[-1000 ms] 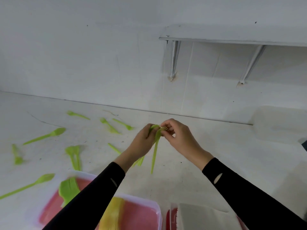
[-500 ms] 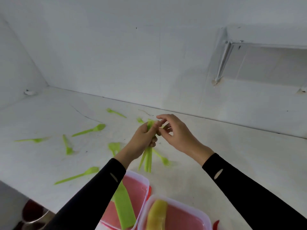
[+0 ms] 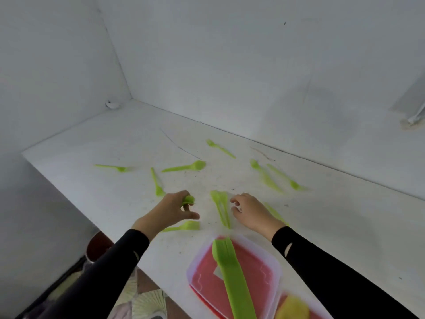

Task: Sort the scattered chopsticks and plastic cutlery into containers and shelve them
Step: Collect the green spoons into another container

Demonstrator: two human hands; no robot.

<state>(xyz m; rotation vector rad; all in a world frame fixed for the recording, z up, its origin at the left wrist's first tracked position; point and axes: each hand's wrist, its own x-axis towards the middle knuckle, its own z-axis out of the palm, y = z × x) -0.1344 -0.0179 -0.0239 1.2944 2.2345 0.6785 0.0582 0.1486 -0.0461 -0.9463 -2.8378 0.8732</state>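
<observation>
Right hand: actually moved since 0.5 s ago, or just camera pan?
Yes. The right hand has dropped toward the table, beside the green pair lying there, and parted from the left hand, which grips green cutlery.

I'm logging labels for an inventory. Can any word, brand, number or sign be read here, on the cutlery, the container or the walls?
None: no readable text shows anywhere.
The green plastic cutlery, the clear container with its red bottom, the white counter and the wall all look unmarked.
The bottom edge of the view is blurred, so any marking there cannot be read.
</observation>
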